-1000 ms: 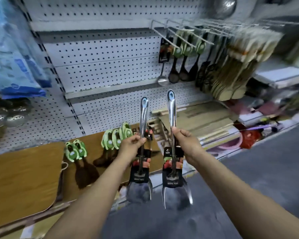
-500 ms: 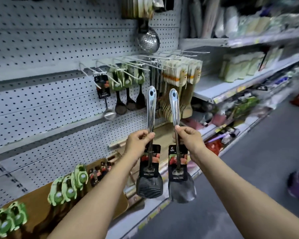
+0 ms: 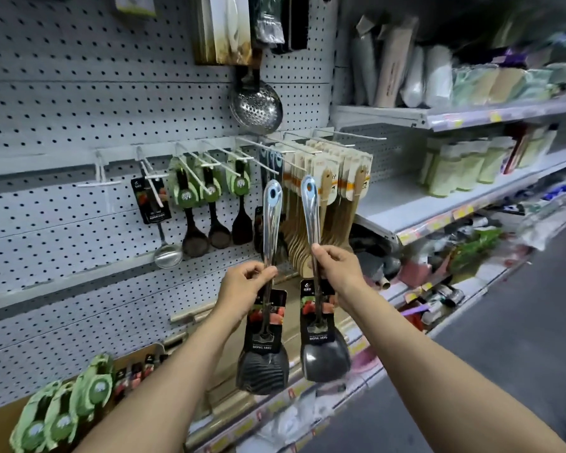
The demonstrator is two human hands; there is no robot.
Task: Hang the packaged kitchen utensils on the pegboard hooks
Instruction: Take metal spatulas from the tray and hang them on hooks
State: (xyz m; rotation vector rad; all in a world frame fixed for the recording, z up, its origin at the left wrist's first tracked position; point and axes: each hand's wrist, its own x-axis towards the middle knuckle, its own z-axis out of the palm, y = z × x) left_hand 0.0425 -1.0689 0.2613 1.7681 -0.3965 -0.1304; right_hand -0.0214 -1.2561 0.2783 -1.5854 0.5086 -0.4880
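My left hand (image 3: 244,284) pinches the steel handle of a packaged slotted spatula (image 3: 262,367), held upright with its hang hole at the top. My right hand (image 3: 337,268) grips the handle of a second packaged steel spatula (image 3: 324,354) beside it. Both carry black cardboard sleeves. Their handle tops sit just in front of the white pegboard hooks (image 3: 209,158). An empty hook (image 3: 99,182) sticks out at the left, and a packaged ladle (image 3: 154,207) hangs on the hook to its right.
Dark spoons with green cards (image 3: 209,204) and wooden spatulas (image 3: 334,197) hang on neighbouring hooks. A perforated skimmer (image 3: 255,104) hangs above. Green-carded utensils (image 3: 66,410) lie on the lower shelf at left. Stocked shelves (image 3: 471,165) run along the right; aisle floor lies at bottom right.
My view has swung up and right, closer to the hooks. Both hands keep hold of their spatulas and have raised them toward the row of hooks.
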